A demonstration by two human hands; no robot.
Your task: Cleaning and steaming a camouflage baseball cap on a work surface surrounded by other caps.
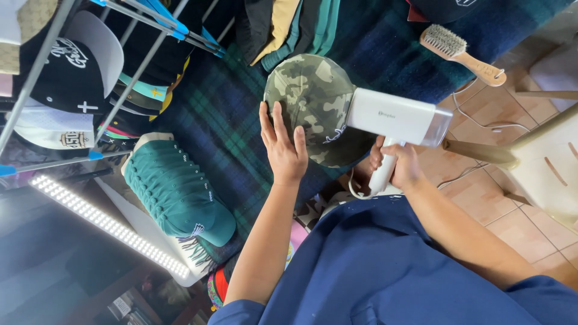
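Camouflage cap (310,99) on plaid blanket (211,114), left hand (283,150) open and flat against its side, right hand (400,165) closed around handle of white steamer (394,120) touching cap, wooden brush (460,53) well apart

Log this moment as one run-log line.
left hand: flat on camouflage cap | right hand: grips white handheld steamer, nozzle at cap | surface: plaid blanket | nearby: green cap stack

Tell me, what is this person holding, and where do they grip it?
The right hand grips a white steamer by its handle; the left hand rests flat on a camouflage cap.
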